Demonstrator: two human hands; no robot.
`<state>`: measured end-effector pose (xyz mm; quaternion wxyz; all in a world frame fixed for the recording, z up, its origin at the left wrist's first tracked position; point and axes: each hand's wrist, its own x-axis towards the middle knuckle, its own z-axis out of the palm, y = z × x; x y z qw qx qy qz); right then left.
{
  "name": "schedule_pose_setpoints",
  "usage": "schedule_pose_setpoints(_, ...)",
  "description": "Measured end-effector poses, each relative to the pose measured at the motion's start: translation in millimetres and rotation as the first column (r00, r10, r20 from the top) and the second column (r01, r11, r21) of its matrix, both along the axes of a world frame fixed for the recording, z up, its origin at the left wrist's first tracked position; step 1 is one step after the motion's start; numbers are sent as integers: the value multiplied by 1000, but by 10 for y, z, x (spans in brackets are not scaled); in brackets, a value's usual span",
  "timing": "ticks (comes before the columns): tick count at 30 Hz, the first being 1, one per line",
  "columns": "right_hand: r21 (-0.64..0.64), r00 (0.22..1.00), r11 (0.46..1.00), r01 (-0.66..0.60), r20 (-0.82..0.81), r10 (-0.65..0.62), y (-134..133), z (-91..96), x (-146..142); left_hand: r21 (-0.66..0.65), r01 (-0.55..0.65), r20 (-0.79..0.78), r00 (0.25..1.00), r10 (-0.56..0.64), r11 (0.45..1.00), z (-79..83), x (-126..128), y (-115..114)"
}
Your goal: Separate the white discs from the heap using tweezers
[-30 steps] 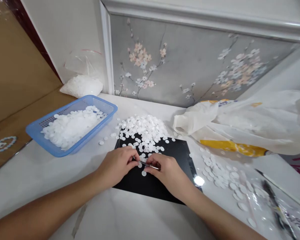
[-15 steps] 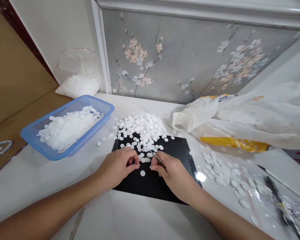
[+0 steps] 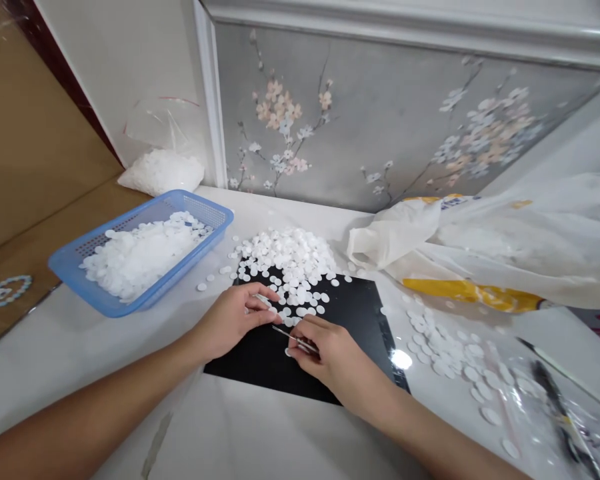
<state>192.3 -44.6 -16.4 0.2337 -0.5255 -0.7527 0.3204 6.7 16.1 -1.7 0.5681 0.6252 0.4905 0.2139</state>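
My right hand [image 3: 330,353] is closed around a thin, pointed metal tool [image 3: 300,343] that looks like tweezers. The tool's tip points left, close to my left thumb. A white disc [image 3: 288,352] shows at the right fingertips; whether it is pinched or lying on the mat I cannot tell. My left hand [image 3: 235,317] is open over the left part of the black mat [image 3: 280,377], thumb and forefinger apart at the near edge of the loose discs. A heap of small white discs [image 3: 295,253] covers the far edge of the mat.
A blue basket [image 3: 93,297] of white discs stands left, with a clear bag [image 3: 163,170] of white pieces behind. White and yellow plastic packaging [image 3: 475,290] lies right. More discs [image 3: 445,350], a pen-like tool [image 3: 550,383] and clear plastic are at front right. A bead bracelet [image 3: 5,293] lies far left.
My left hand has opened its pinch, with its fingers reaching towards the discs. My right hand has moved slightly nearer and left, and its tool has swung to point left. The mat has turned or shifted slightly.
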Motion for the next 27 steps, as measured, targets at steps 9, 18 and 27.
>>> schedule_pose_setpoints(9,84,966,973,216,-161,-201,39,98,95,-290,19,190,981,38,957,65,58,-112)
schedule_pose_setpoints(18,292,968,951,-105,-190,165,-138,66,-113,-669,44,310,924,224,742,5,212,-354)
schedule_pose_setpoints(27,261,989,954,144,-67,-131,158,-76,233,-363,-101,391,886,250,926,61,34,-63)
